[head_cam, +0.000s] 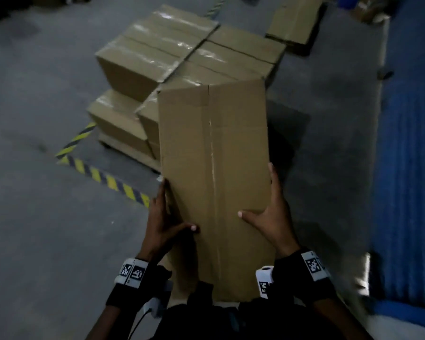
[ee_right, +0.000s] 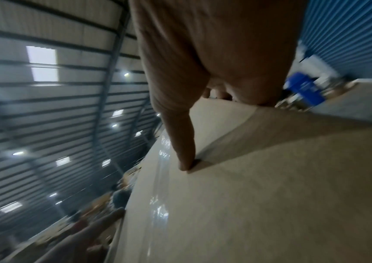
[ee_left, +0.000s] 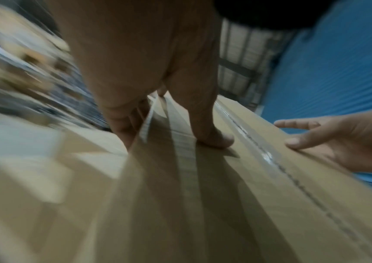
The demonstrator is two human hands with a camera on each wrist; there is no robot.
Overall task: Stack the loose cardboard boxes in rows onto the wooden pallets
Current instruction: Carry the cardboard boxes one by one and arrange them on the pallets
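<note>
I carry a long taped cardboard box (head_cam: 214, 155) lengthwise in front of me, its near end against my body. My left hand (head_cam: 168, 212) grips its left edge, thumb on top and fingers down the side. My right hand (head_cam: 265, 204) holds the right edge, thumb spread on the top face. The left wrist view shows the left hand (ee_left: 171, 124) on the box (ee_left: 203, 195). In the right wrist view my right hand (ee_right: 194, 124) has its thumb pressed on the box (ee_right: 270, 195) and fingers over the far edge. Ahead, stacked boxes (head_cam: 182, 57) sit on a pallet (head_cam: 123, 146).
Yellow-black hazard tape (head_cam: 103, 177) marks the grey floor left of the pallet. A blue corrugated wall (head_cam: 412, 143) runs along the right. Another cardboard box (head_cam: 295, 18) lies farther back, beyond the stack.
</note>
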